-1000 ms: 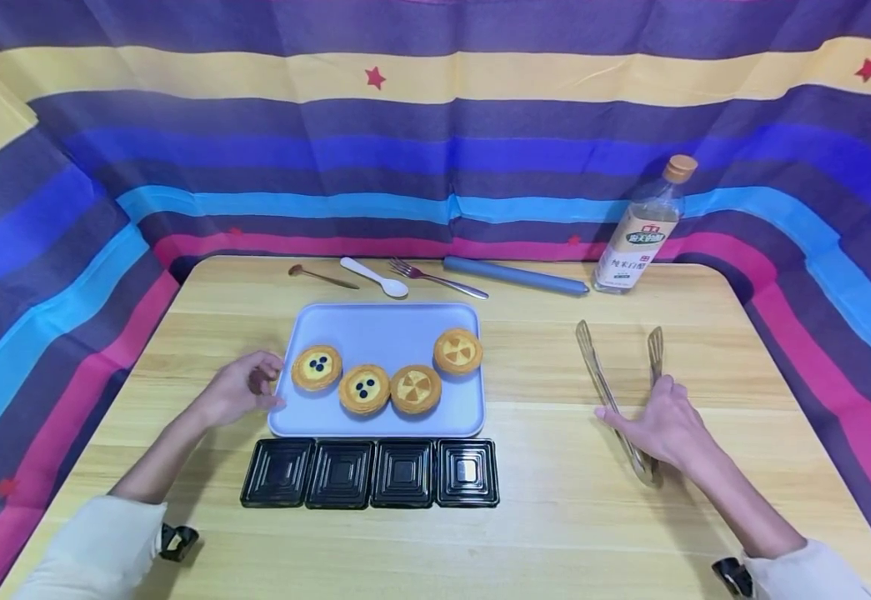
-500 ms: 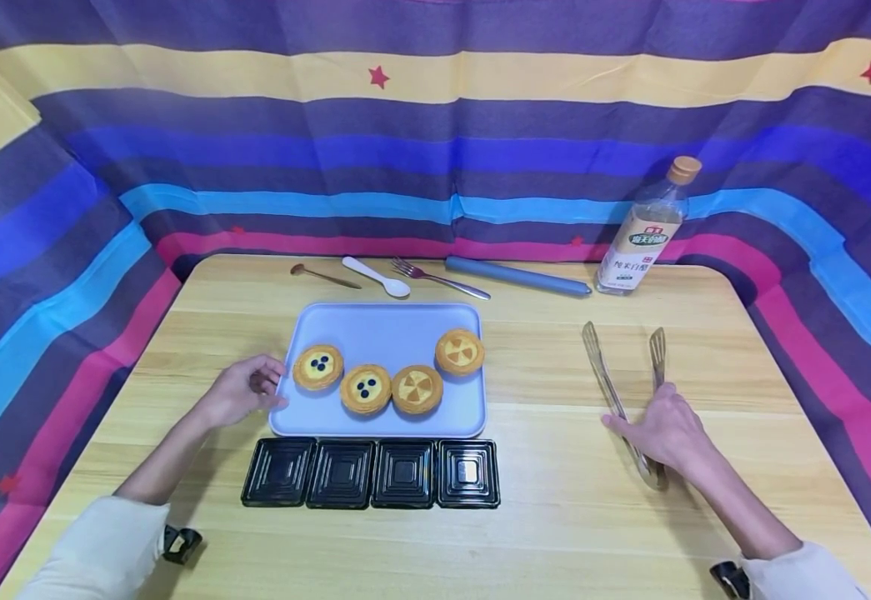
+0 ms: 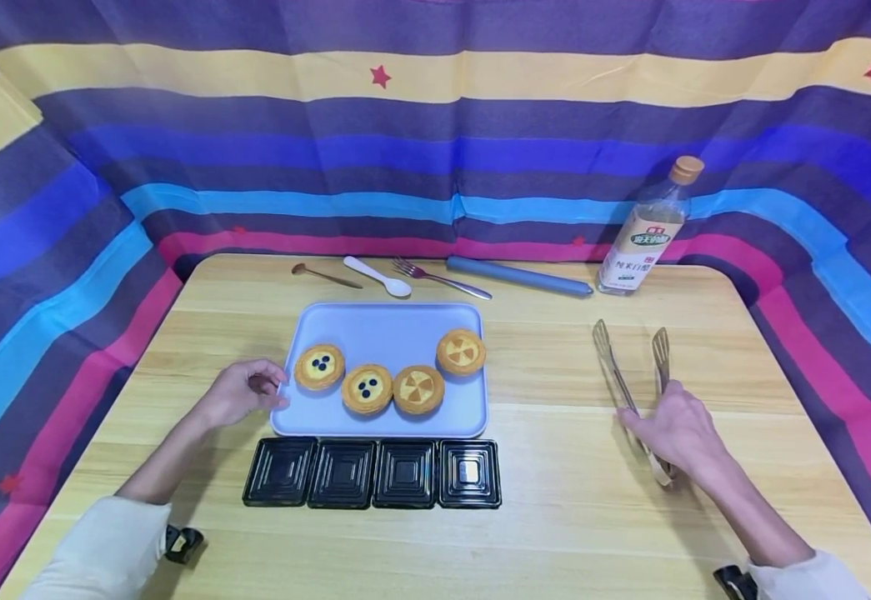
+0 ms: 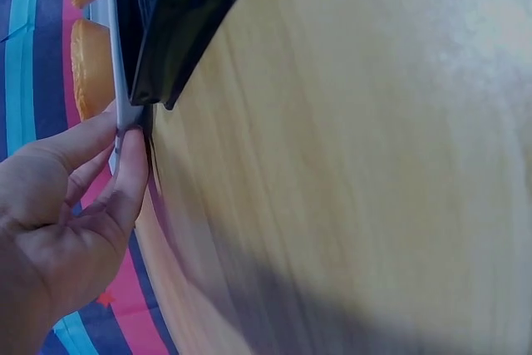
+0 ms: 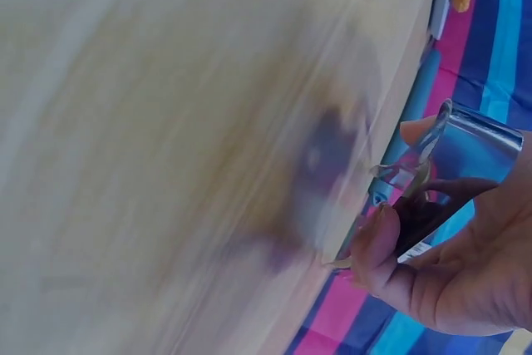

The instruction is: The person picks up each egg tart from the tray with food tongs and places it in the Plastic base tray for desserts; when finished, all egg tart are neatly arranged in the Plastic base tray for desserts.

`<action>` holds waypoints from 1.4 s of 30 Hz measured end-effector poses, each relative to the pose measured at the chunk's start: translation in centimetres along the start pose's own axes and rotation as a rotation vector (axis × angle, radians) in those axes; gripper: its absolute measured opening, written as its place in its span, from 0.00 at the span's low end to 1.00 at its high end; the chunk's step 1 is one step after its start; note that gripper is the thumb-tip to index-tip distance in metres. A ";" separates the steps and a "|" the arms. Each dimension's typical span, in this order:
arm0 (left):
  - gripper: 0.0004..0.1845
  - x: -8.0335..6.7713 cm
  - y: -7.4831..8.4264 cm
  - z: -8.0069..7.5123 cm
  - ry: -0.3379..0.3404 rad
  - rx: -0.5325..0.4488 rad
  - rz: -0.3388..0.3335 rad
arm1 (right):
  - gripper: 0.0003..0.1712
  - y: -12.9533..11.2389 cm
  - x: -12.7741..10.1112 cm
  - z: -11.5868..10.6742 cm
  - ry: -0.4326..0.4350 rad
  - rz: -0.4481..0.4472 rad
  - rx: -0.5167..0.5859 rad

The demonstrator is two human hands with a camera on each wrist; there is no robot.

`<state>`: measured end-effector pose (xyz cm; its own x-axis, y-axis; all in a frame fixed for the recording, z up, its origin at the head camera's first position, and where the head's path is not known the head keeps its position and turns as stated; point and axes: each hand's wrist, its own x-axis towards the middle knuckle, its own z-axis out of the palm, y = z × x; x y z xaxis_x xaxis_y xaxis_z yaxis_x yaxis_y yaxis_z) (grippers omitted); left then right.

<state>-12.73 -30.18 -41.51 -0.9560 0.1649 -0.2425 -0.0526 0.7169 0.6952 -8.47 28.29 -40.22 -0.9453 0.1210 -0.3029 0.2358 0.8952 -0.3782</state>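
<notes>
My left hand (image 3: 242,392) pinches the left rim of a pale blue tray (image 3: 390,325) between thumb and fingers; the left wrist view shows the grip on the tray edge (image 4: 121,56). Two tarts with dark berries (image 3: 319,367) sit on the tray's left part. Two tarts with a cross-like pattern (image 3: 417,390) stand to their right. My right hand (image 3: 678,429) holds metal tongs (image 3: 615,367) around their arms, to the right of the tray. The tongs' slotted ends stand apart with nothing between them. In the right wrist view the bent end of the tongs (image 5: 482,135) shows.
A row of several black square plastic containers (image 3: 341,473) lies along the tray's front edge. Behind the tray lie a small brown spoon (image 3: 326,277), a white spoon (image 3: 378,277), a fork (image 3: 443,279) and a blue-grey rod (image 3: 518,276). A labelled bottle (image 3: 643,229) stands back right.
My right hand has shifted slightly right with the tongs, and the tongs' ends have come closer together. My left hand stays at the tray's rim.
</notes>
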 end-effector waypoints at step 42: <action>0.16 -0.1 0.4 0.1 -0.009 0.021 -0.031 | 0.42 -5.9 0.5 -2.3 0.217 -0.533 -0.053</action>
<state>-12.67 -29.84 -41.28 -0.9514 0.1484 -0.2699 -0.0762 0.7358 0.6730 -10.82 24.11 -36.10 -0.9563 -0.2725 0.1060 -0.2921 0.8761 -0.3837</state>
